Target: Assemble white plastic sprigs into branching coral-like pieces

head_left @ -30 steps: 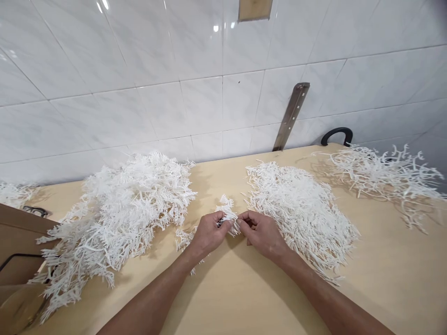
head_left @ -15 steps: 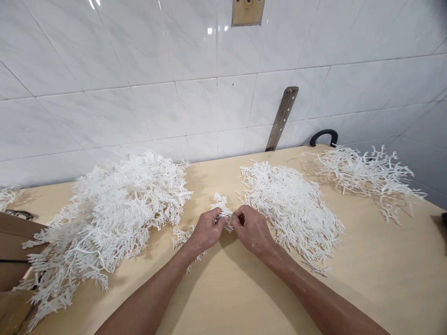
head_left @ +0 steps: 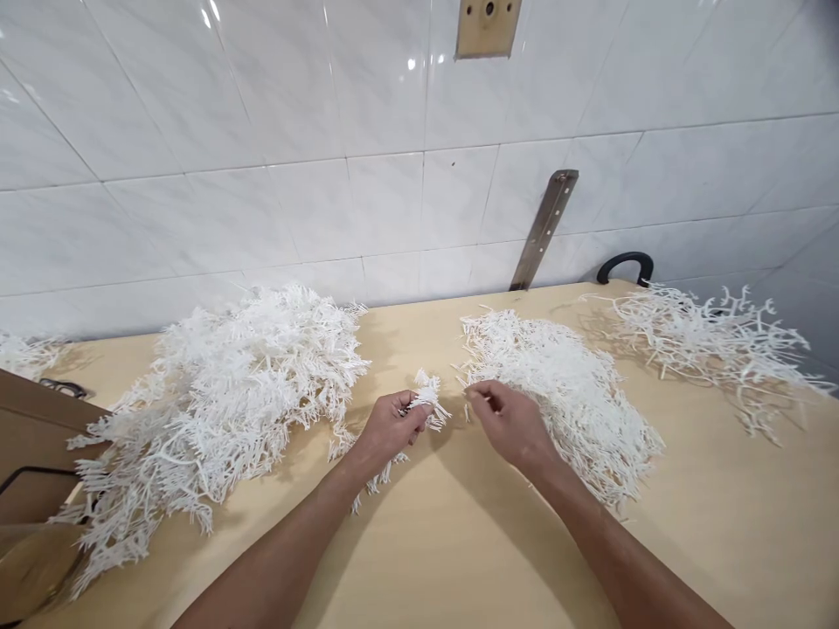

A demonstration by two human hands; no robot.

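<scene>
White branched strands [head_left: 429, 398] are pinched between the thumb and fingers of my left hand [head_left: 391, 430], near the middle of the table. To the right, apart from it, my right hand [head_left: 513, 425] has its thumb and forefinger pressed together beside the front left of a pile of thin white pieces [head_left: 570, 384]. Whatever its fingertips hold is too small to make out. A larger heap of white branched pieces [head_left: 242, 384] lies left of my left hand. A few small white sprigs [head_left: 384, 474] rest by my left wrist.
A loose tangle of white stems [head_left: 708, 341] lies at the right, near a black curved handle [head_left: 626, 259]. A metal bracket [head_left: 545, 229] leans at the tiled wall. Cardboard [head_left: 39, 437] stands at the left edge of the wooden table [head_left: 419, 559].
My right hand has moved right, away from my left hand, to the edge of the right pile. My left hand still holds the strands. The view has shifted slightly.
</scene>
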